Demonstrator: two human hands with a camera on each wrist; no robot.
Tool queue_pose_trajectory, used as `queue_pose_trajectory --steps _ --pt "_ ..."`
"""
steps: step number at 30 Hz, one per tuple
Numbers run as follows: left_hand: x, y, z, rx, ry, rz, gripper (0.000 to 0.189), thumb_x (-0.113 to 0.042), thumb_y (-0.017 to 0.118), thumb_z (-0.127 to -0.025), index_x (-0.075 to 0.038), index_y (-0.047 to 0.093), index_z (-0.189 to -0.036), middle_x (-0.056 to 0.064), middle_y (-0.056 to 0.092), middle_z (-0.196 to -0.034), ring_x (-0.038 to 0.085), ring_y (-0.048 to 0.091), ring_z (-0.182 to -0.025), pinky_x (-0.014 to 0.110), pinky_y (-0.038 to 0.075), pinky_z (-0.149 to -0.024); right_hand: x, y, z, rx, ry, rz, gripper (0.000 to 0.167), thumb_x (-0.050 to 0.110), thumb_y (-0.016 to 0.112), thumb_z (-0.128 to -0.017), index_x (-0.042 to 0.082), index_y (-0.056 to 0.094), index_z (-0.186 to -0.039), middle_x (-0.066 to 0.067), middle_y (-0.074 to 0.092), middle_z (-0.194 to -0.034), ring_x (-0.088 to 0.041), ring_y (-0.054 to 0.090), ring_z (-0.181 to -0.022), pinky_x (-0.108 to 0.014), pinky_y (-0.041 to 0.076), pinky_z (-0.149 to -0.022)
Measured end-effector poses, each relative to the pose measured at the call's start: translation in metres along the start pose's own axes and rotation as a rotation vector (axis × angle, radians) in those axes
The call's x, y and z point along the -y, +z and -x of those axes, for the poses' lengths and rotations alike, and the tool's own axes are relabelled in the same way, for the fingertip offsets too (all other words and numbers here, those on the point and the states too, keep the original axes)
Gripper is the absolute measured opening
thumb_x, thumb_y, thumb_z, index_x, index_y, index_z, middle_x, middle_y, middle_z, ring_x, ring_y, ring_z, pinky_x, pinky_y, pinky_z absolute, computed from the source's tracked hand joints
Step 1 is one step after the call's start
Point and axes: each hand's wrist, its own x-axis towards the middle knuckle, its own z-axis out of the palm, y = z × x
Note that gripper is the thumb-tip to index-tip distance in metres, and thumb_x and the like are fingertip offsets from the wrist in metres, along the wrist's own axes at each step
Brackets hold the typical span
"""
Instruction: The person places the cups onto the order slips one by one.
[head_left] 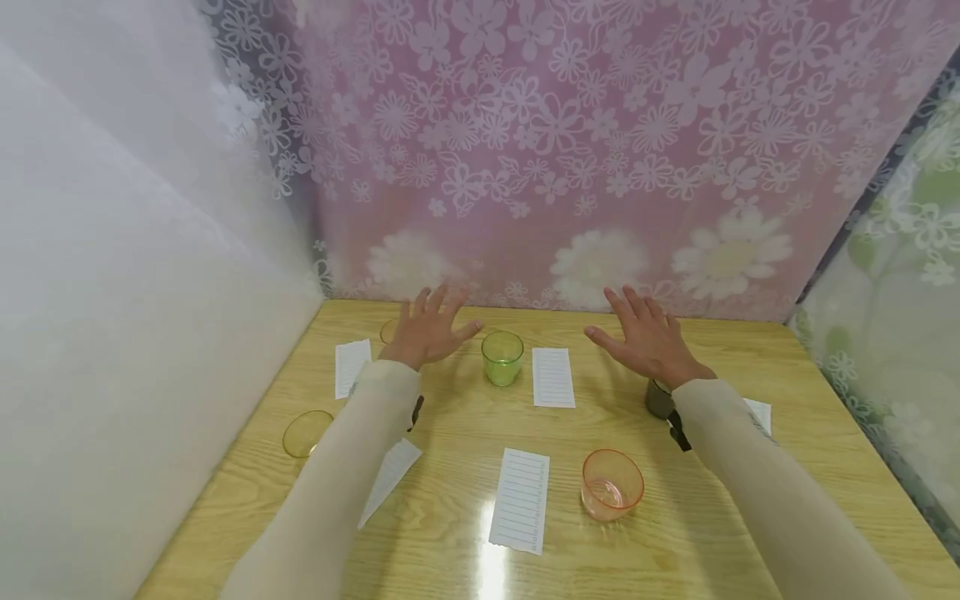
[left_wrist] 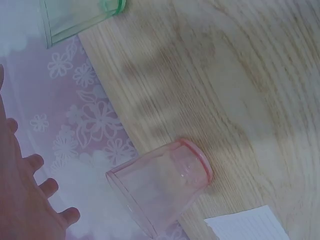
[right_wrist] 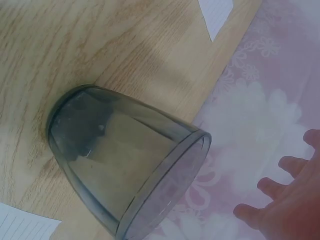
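My left hand [head_left: 429, 331] is held out over the far left of the table with fingers spread, holding nothing. To its right stands a clear green cup [head_left: 502, 360]; another cup [head_left: 387, 332] is mostly hidden behind the hand. In the left wrist view a pink see-through cup [left_wrist: 162, 185] stands beside the left hand's fingers. My right hand [head_left: 647, 337], also spread and with nothing in it, reaches out on the far right. A dark grey see-through cup [right_wrist: 120, 155] stands upright close by it, partly hidden by the right sleeve in the head view.
An orange-rimmed cup [head_left: 612, 487] stands at the front right, a yellow cup [head_left: 306, 433] at the left. Lined paper slips [head_left: 520, 500] lie between the cups on the wooden table [head_left: 450, 450]. A flowered pink curtain [head_left: 525, 167] hangs behind, a white wall [head_left: 150, 292] on the left.
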Motion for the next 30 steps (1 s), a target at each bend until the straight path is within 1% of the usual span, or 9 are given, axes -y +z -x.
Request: queue_pose_trajectory --steps 3,9,14,18,22,26,30 --pt "-0.001 0.003 0.001 0.013 0.018 0.018 0.082 -0.077 0.03 -0.109 -0.039 0.005 -0.177 0.008 0.001 -0.186 0.041 0.003 -0.171 0.071 0.004 -0.135 -0.002 0.001 0.002 -0.028 -0.02 0.001 0.094 0.07 0.045 -0.109 0.015 0.011 -0.177 -0.026 0.006 -0.182 -0.059 0.007 -0.164 -0.087 0.009 -0.123" --pt "-0.005 0.004 0.007 -0.005 0.069 0.07 0.081 -0.071 0.039 -0.11 -0.039 0.006 -0.177 0.007 -0.004 -0.186 0.042 0.003 -0.171 0.071 0.003 -0.135 -0.005 0.005 0.009 -0.09 -0.076 0.011 0.092 0.066 0.049 -0.109 0.014 0.015 -0.177 -0.026 0.014 -0.181 -0.055 0.016 -0.164 -0.083 0.014 -0.125" --pt "-0.009 0.003 0.013 -0.008 0.106 0.08 0.081 -0.069 0.041 -0.111 -0.033 0.013 -0.177 0.009 -0.001 -0.186 0.041 0.005 -0.171 0.07 0.007 -0.135 -0.006 0.006 0.017 -0.125 -0.127 0.018 0.089 0.058 0.056 -0.109 0.009 0.021 -0.175 -0.028 0.02 -0.179 -0.054 0.021 -0.162 -0.078 0.018 -0.127" --pt "-0.014 0.003 0.018 -0.01 0.137 0.086 0.081 -0.07 0.042 -0.11 -0.033 0.016 -0.177 0.011 0.005 -0.185 0.04 0.006 -0.171 0.071 0.01 -0.134 -0.005 0.006 0.023 -0.121 -0.129 0.018 0.089 0.059 0.056 -0.109 0.01 0.022 -0.175 -0.028 0.022 -0.178 -0.054 0.022 -0.162 -0.076 0.017 -0.128" --pt "-0.02 0.004 0.024 -0.012 0.18 0.078 0.081 -0.07 0.042 -0.11 -0.035 0.014 -0.177 0.013 0.01 -0.184 0.041 0.01 -0.17 0.071 0.013 -0.134 -0.004 0.007 0.028 -0.104 -0.13 0.02 0.09 0.059 0.055 -0.109 0.009 0.022 -0.175 -0.028 0.024 -0.177 -0.056 0.02 -0.162 -0.077 0.016 -0.128" --pt "-0.025 0.005 0.03 -0.014 0.224 0.077 0.08 -0.069 0.044 -0.111 -0.033 0.016 -0.177 0.012 0.011 -0.184 0.043 0.013 -0.169 0.071 0.015 -0.134 -0.001 0.008 0.034 -0.099 -0.14 0.021 0.089 0.058 0.057 -0.109 0.008 0.024 -0.174 -0.027 0.024 -0.178 -0.057 0.018 -0.163 -0.077 0.014 -0.129" --pt "-0.031 0.006 0.036 -0.003 0.258 0.062 0.08 -0.069 0.044 -0.111 -0.032 0.017 -0.177 0.009 0.009 -0.185 0.041 0.013 -0.17 0.068 0.015 -0.135 0.001 0.009 0.041 -0.115 -0.167 0.022 0.087 0.056 0.059 -0.108 0.008 0.028 -0.173 -0.025 0.027 -0.177 -0.056 0.02 -0.163 -0.077 0.016 -0.128"
